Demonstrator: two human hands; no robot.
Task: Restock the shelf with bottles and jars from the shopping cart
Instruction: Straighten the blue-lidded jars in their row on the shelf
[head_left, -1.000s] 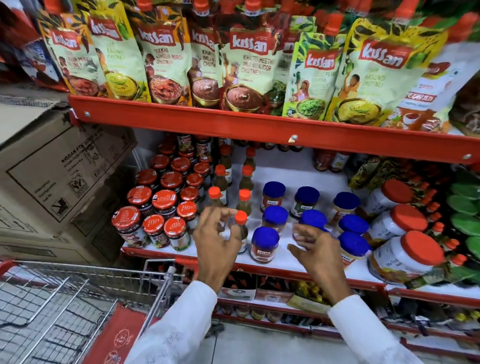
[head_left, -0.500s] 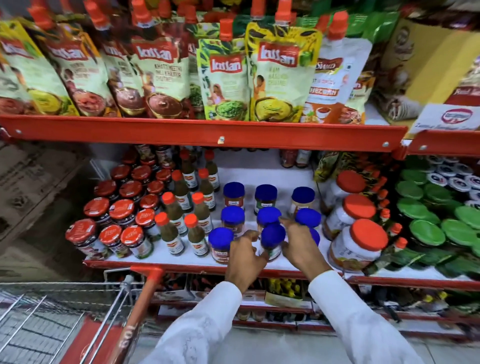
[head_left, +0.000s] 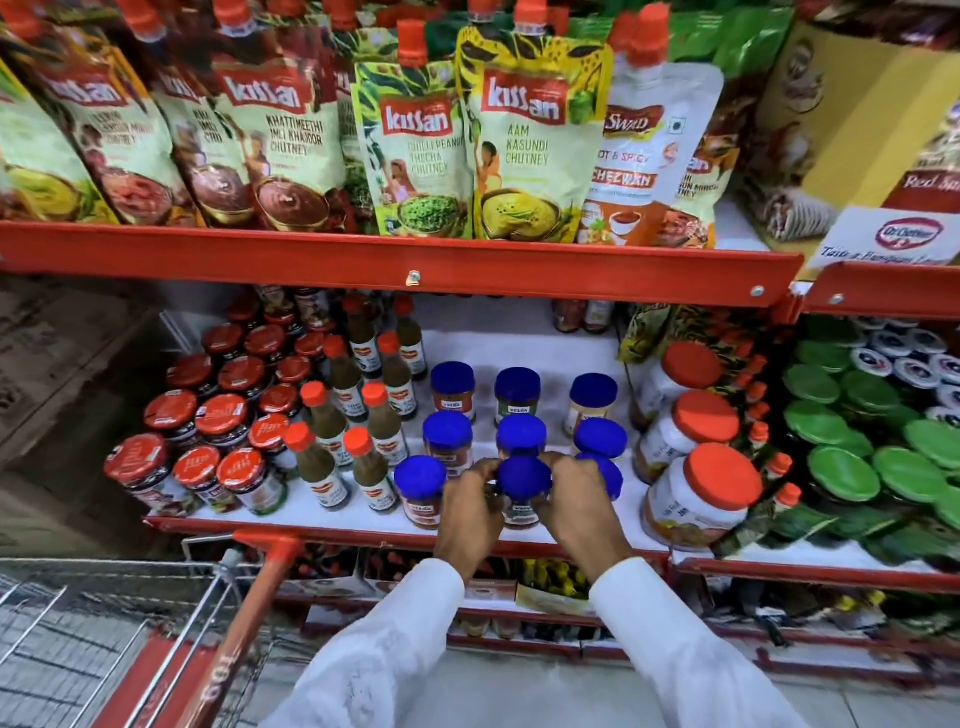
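A blue-lidded jar (head_left: 523, 480) stands at the front of the white shelf (head_left: 628, 525), in the middle column of several blue-lidded jars. My left hand (head_left: 467, 512) grips its left side and my right hand (head_left: 582, 506) grips its right side, fingers curled around the glass below the lid. Another blue-lidded jar (head_left: 420, 488) stands just left of my left hand, and one (head_left: 613, 475) is partly hidden behind my right hand. The wire shopping cart (head_left: 104, 634) with its red handle (head_left: 254, 587) is at lower left.
Orange-capped sauce bottles (head_left: 363, 462) and red-lidded jars (head_left: 208, 457) fill the shelf's left side. Big orange-lidded white jars (head_left: 696, 493) stand to the right, green-lidded jars (head_left: 857, 457) beyond. Chutney pouches (head_left: 519, 135) hang above a red shelf edge (head_left: 415, 265).
The view has swung right. Both hands left the orange-capped bottles and moved right onto the front middle blue-lidded jar, closing around it from both sides.
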